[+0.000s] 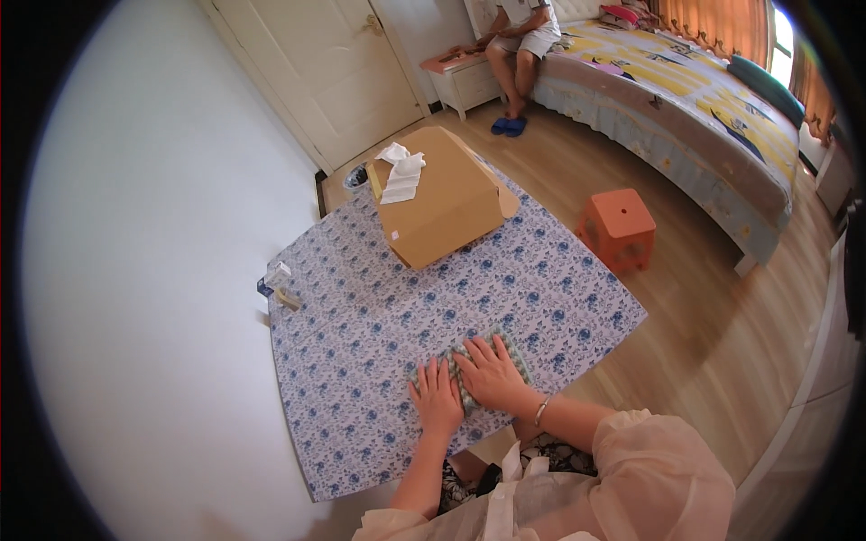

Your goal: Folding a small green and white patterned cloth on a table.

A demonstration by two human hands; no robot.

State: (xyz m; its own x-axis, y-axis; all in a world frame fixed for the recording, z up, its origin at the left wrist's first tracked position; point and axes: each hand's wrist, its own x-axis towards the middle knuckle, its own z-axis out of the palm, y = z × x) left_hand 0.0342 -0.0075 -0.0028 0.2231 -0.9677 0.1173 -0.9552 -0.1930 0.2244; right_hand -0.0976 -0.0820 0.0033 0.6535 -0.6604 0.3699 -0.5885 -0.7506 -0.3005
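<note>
A flat green-and-white textured cloth [519,364], perhaps knitted or folded, lies near the front edge of the table. My left hand [437,400] rests palm down on its left part, fingers slightly spread. On its right part lies my right hand [492,376], also flat with fingers apart, a bangle around the wrist. Both hands press from above and grip nothing. They cover much of the cloth. Beneath it is a tablecloth with blue flowers [352,406].
A cardboard box [446,196] stands on the table, with crumpled white tissues [404,177] on top. Small boxes [277,274] sit by the wall. An orange plastic stool [619,226] is right of the table. A person [524,40] sits on the bed [663,88].
</note>
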